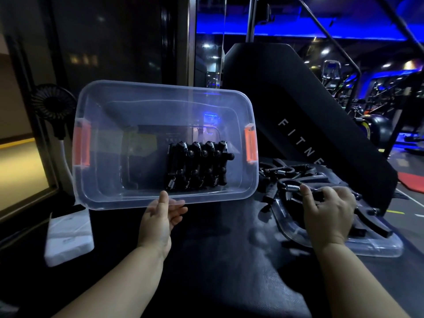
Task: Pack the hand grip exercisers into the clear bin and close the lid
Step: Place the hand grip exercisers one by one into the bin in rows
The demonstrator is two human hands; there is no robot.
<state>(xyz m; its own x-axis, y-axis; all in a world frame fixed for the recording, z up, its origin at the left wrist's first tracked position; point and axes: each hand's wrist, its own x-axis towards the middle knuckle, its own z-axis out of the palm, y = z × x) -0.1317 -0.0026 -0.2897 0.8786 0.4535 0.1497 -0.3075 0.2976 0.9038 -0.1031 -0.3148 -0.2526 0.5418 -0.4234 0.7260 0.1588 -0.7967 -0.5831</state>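
Clear bin (114, 204) tipped toward you, so loading is easier.
Your L hand (160, 216) pinches its rim; R hand (328, 212) grips next exerciser (291, 187).

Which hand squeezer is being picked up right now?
The hand grip exerciser with the shiny spring, pinched by the right grip beside the clear lid. The other exercisers sit in a row inside the clear bin or lie loose behind.
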